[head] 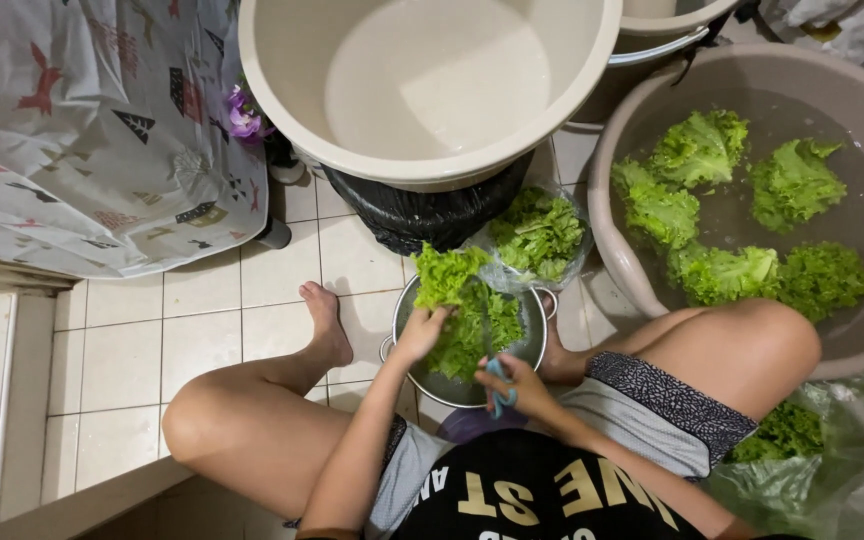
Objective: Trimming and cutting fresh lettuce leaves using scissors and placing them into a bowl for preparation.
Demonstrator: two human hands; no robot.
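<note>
Trimming lettuce (pixel 449 278) over the metal pot (pixel 537 345), frame centre: left hand (pixel 420 333) grips the leaves, right hand (pixel 515 385) holds blue-handled scissors (pixel 497 385); cut clear of fingers.

Bright, even overhead light — soft shadows on the tiled floor (pixel 202 330), mild glare inside the pale basin (pixel 432 80), wide-angle bending at edges.

I see the metal pot (pixel 467 385) at lower centre on the floor (pixel 202 320), an empty tub (pixel 422 80) above it, and a lettuce-filled basin (pixel 752 200) at the right.
</note>
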